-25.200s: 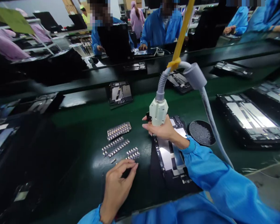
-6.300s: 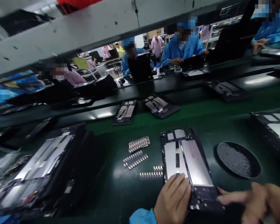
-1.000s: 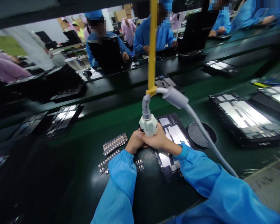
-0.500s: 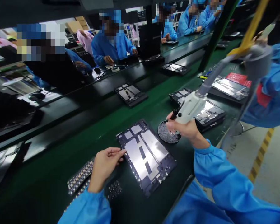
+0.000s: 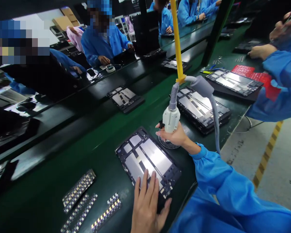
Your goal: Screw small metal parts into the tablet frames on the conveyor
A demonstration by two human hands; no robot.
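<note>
- Head view: no writing is legible.
- The left hand [image 5: 145, 207] lies flat, fingers spread, on the near end of the dark rectangular tablet chassis with silvery plates [image 5: 147, 158].
- The right hand [image 5: 176, 136] is wrapped around the pale grey plastic hanging screwdriver [image 5: 171, 118], right of the chassis, above the round black perforated tray [image 5: 168, 144].

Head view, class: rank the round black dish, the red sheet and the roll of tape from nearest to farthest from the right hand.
1. Round black dish, directly under the right hand.
2. Red sheet, far right on the belt.
3. Roll of tape, across the line by a co-worker.
</note>
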